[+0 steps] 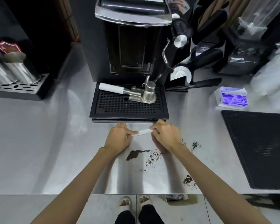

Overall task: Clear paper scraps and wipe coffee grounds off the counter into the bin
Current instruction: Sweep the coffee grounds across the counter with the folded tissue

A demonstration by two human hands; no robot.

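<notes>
A narrow white paper scrap point(143, 132) is stretched between my two hands, just in front of the coffee machine's drip tray point(129, 116). My left hand point(120, 136) pinches its left end and my right hand point(166, 135) grips its right end. Dark coffee grounds point(133, 154) lie in a small heap on the steel counter point(47, 151) below my hands. More grounds are scattered to the right point(153, 156), with a further patch near the counter's front edge point(187, 180) and another by my right wrist point(195, 145).
A black coffee machine point(129, 46) stands behind the tray, with a portafilter point(136, 92) lying on the grate. A black rubber mat point(259, 147) lies at right, a tissue pack point(231, 98) behind it. Metal cups point(14, 70) stand on a rack at left. A bin's rim point(183, 198) shows below the counter edge.
</notes>
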